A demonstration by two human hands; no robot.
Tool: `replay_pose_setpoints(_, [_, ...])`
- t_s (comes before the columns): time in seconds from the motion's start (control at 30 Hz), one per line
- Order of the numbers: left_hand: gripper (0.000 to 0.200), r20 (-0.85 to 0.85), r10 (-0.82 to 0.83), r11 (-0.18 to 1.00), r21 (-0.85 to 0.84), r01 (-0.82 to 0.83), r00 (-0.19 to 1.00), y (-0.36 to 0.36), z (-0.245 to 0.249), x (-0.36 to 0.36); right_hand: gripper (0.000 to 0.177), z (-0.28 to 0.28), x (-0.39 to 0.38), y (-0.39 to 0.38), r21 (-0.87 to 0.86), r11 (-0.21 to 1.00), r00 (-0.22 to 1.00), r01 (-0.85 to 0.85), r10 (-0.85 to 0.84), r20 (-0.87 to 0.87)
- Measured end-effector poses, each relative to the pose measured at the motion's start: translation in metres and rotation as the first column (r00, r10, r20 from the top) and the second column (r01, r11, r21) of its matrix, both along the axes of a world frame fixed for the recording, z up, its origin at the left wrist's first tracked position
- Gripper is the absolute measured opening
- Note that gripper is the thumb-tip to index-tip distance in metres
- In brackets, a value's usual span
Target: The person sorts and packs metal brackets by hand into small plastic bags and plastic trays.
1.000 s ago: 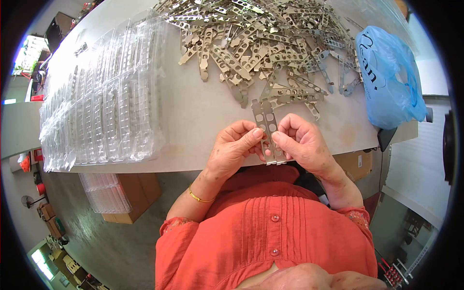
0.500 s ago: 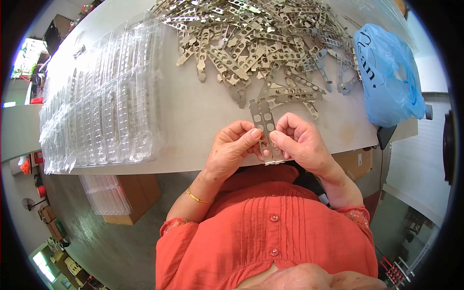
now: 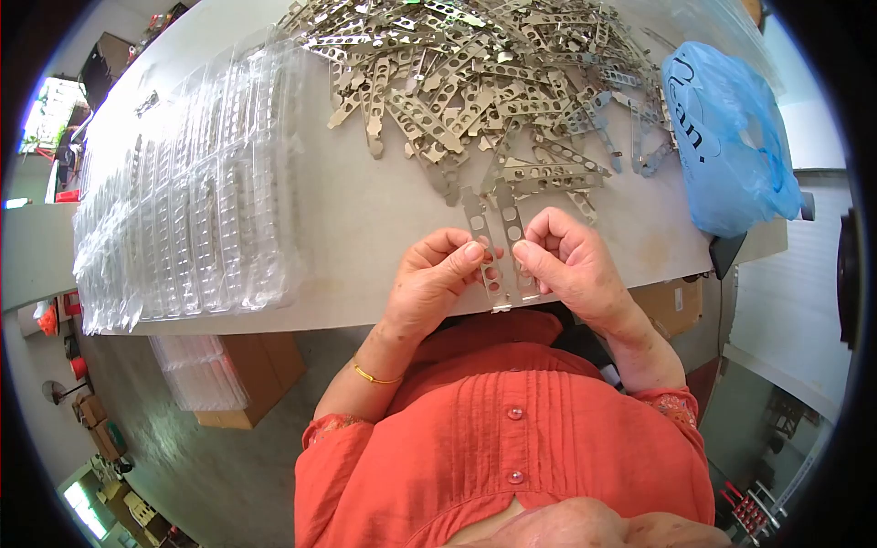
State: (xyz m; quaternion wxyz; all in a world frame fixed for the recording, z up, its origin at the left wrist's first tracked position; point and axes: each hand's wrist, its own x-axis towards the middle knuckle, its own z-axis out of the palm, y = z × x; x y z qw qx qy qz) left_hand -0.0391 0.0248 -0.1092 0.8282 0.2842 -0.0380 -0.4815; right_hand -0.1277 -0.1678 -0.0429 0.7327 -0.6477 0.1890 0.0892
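The left hand [image 3: 429, 279] and the right hand [image 3: 571, 265] pinch two metal strips [image 3: 481, 245] side by side between them. It looks like a checking step. Splitting them needs a firm pinch. The pile [image 3: 493, 82] lies on the table [image 3: 365, 228], past the fingertips.

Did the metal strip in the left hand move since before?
Yes: the left strip tipped leftward, away from the blue bag, opening a gap beside the right strip.
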Motion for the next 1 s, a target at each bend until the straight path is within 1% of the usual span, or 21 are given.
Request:
replay_pose_setpoints(0.03, [0.011, 0.014, 0.010, 0.999, 0.035, -0.010, 1.000, 0.000, 0.003, -0.001, 0.013, -0.002, -0.001, -0.001, -0.043, 0.999, 0.999, 0.016, -0.014, 0.039])
replay_pose_setpoints(0.07, [0.011, 0.028, 0.019, 0.997, 0.072, -0.021, 0.999, 0.000, 0.004, -0.001, 0.013, -0.002, -0.002, -0.001, -0.045, 0.999, 0.999, 0.019, -0.017, 0.039])
replay_pose_setpoints(0.1, [0.011, 0.029, 0.017, 0.997, 0.071, -0.019, 0.999, -0.001, 0.004, -0.001, 0.012, -0.003, -0.003, -0.001, -0.062, 0.998, 1.000, 0.014, -0.012, 0.028])
replay_pose_setpoints(0.17, [0.012, 0.137, -0.010, 0.998, 0.056, 0.002, 0.991, -0.001, 0.002, 0.000, 0.011, -0.002, -0.003, 0.003, -0.075, 0.997, 1.000, 0.009, -0.008, 0.019])
replay_pose_setpoints(0.23, [0.012, 0.146, -0.018, 0.999, 0.036, 0.013, 0.989, -0.002, 0.002, 0.000, 0.011, 0.002, -0.003, 0.007, -0.070, 0.997, 0.999, -0.038, 0.037, -0.009])
replay_pose_setpoints(0.3, [0.012, 0.156, -0.027, 1.000, 0.015, 0.025, 0.987, -0.003, 0.004, -0.002, 0.012, -0.003, -0.005, 0.008, -0.084, 0.995, 0.999, -0.047, 0.047, 0.003])
replay_pose_setpoints(0.37, [0.012, 0.176, 0.000, 0.997, 0.078, -0.014, 0.984, -0.004, 0.007, -0.003, 0.012, -0.003, -0.005, 0.008, -0.098, 0.993, 0.998, -0.058, 0.060, 0.015])
replay_pose_setpoints(0.47, [0.012, 0.194, 0.016, 0.991, 0.127, -0.041, 0.981, -0.005, 0.011, -0.005, 0.012, -0.001, -0.006, 0.008, -0.135, 0.990, 0.999, -0.037, 0.039, 0.013])
replay_pose_setpoints(0.53, [0.013, 0.207, 0.018, 0.991, 0.129, -0.046, 0.978, -0.005, 0.010, -0.006, 0.012, -0.005, -0.010, 0.006, -0.198, 0.980, 0.992, 0.002, 0.022, 0.121])
replay_pose_setpoints(0.57, [0.013, 0.220, 0.017, 0.990, 0.130, -0.047, 0.975, -0.006, 0.010, -0.007, 0.012, -0.002, -0.010, 0.007, -0.200, 0.980, 0.992, 0.006, 0.019, 0.122])
replay_pose_setpoints(0.6, [0.013, 0.221, 0.013, 0.991, 0.128, -0.042, 0.975, -0.006, 0.011, -0.008, 0.011, 0.003, -0.010, 0.010, -0.147, 0.989, 0.994, -0.019, 0.034, 0.101])
replay_pose_setpoints(0.63, [0.014, 0.242, 0.016, 0.985, 0.163, -0.056, 0.970, -0.007, 0.012, -0.009, 0.011, 0.007, -0.011, 0.012, -0.092, 0.995, 0.995, -0.043, 0.051, 0.081])
replay_pose_setpoints(0.67, [0.016, 0.264, 0.019, 0.978, 0.198, -0.073, 0.964, -0.007, 0.012, -0.009, 0.011, 0.005, -0.012, 0.011, -0.094, 0.995, 0.995, -0.040, 0.048, 0.083])
replay_pose_setpoints(0.73, [0.016, 0.293, 0.015, 0.974, 0.213, -0.081, 0.956, -0.007, 0.011, -0.011, 0.011, 0.000, -0.012, 0.012, -0.096, 0.992, 0.993, -0.080, 0.088, 0.076])
replay_pose_setpoints(0.8, [0.016, 0.322, 0.014, 0.969, 0.230, -0.093, 0.947, -0.006, 0.010, -0.011, 0.010, 0.001, -0.012, 0.013, -0.079, 0.993, 0.993, -0.082, 0.088, 0.082])
replay_pose_setpoints(0.87, [0.014, 0.267, 0.039, 0.978, 0.186, -0.091, 0.963, -0.005, 0.011, -0.011, 0.010, 0.002, -0.012, 0.012, -0.064, 0.995, 0.993, -0.082, 0.087, 0.084])
replay_pose_setpoints(0.93, [0.013, 0.240, 0.038, 0.984, 0.158, -0.077, 0.970, -0.003, 0.004, -0.010, 0.009, 0.006, -0.013, 0.011, 0.002, 0.997, 0.994, -0.072, 0.071, 0.085])
replay_pose_setpoints(0.97, [0.016, 0.212, 0.035, 0.989, 0.131, -0.064, 0.977, -0.002, 0.002, -0.009, 0.009, 0.007, -0.014, 0.010, 0.002, 0.997, 0.994, -0.072, 0.072, 0.086])
replay_pose_setpoints(1.0, [0.016, 0.212, 0.037, 0.989, 0.130, -0.066, 0.977, -0.002, 0.002, -0.010, 0.010, 0.007, -0.015, 0.008, 0.025, 0.999, 0.996, -0.036, 0.034, 0.083])
